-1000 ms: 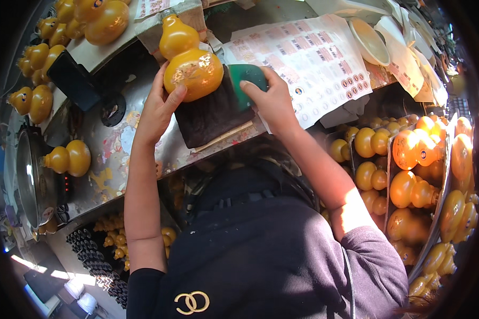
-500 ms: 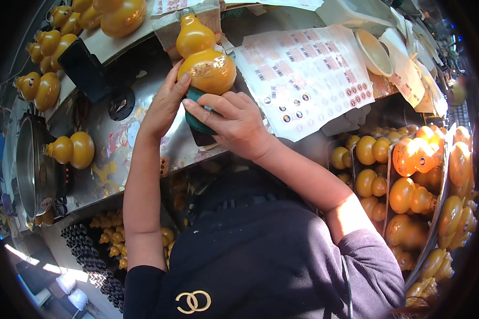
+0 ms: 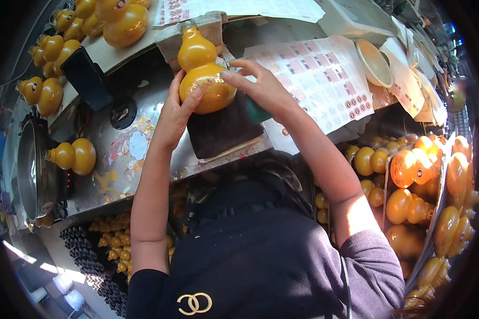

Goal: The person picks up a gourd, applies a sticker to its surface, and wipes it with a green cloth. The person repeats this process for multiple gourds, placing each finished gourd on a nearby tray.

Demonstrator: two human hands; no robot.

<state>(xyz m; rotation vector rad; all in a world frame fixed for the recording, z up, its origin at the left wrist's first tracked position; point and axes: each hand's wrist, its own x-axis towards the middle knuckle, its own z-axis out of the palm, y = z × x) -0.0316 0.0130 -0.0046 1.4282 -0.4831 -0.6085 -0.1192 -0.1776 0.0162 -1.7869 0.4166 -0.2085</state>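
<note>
A glossy yellow gourd-shaped bottle (image 3: 206, 87) with a clear neck lies tilted, its neck against a grey cloth pad (image 3: 167, 45). My left hand (image 3: 176, 114) grips its lower bulb from the left, thumb laid over the front. My right hand (image 3: 266, 90) is at the bottle's right side with fingers apart; its thumb and forefinger tips reach the bulb's edge. Part of a green cloth-like thing (image 3: 256, 111) shows beside the right hand, mostly hidden by it. Beneath the bottle is a dark cloth pad (image 3: 221, 133). A shiny gold mark shows on the lower bulb.
Sticker sheets (image 3: 324, 80) cover the right of the metal worktable (image 3: 183, 162). At left are a phone on a stand (image 3: 86, 77), a metal pan (image 3: 33, 170) and another gourd bottle (image 3: 73, 156). Crates of gourd bottles (image 3: 410, 204) stand at right; a pale bowl (image 3: 374, 63) is behind.
My right hand has left the green thing and moved up to the bottle's right side. The green thing now lies farther right, and the dark pad shows more. My left hand still holds the bottle.
</note>
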